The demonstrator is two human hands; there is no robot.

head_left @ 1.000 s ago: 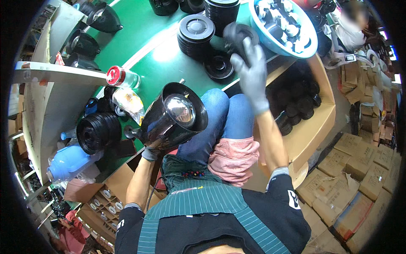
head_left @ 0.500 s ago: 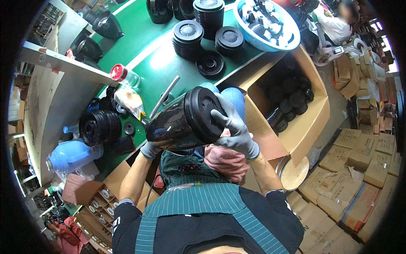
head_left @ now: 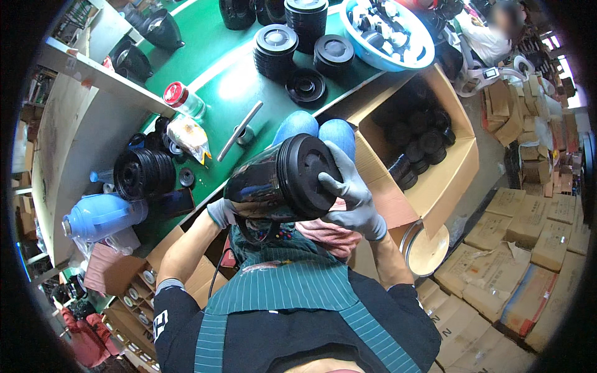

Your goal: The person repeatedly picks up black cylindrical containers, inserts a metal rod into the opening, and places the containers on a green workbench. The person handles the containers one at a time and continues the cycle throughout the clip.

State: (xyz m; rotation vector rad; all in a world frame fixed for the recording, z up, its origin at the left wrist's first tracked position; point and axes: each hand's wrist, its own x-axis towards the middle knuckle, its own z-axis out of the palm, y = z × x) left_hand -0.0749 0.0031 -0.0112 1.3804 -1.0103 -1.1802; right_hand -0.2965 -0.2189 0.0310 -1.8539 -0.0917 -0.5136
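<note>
A glossy black jug [head_left: 256, 185] lies tilted on its side above my lap, its round black lid [head_left: 316, 175] facing right. My left hand [head_left: 222, 213], in a grey glove, grips the jug near its base; most of those fingers are hidden behind it. The jug's curved handle [head_left: 256, 234] hangs on the side toward me. My gloved right hand [head_left: 357, 198] is closed around the lid's rim, thumb and fingers against the lid's face. Just beyond the jug, a metal T-shaped bar [head_left: 241, 132] stands up from the green table [head_left: 217, 102].
Stacked black lids [head_left: 275, 51] and a blue basin [head_left: 418, 57] of small parts stand on the far table. An open carton [head_left: 449, 180] with black lids is at my right. A red-capped jar [head_left: 186, 99] and blue flask [head_left: 102, 216] are left. A person [head_left: 488, 34] sits far right.
The jug has rolled in my hands, so its handle now shows on the near side and its spout is out of sight. It also sits slightly farther right, away from the metal bar.
</note>
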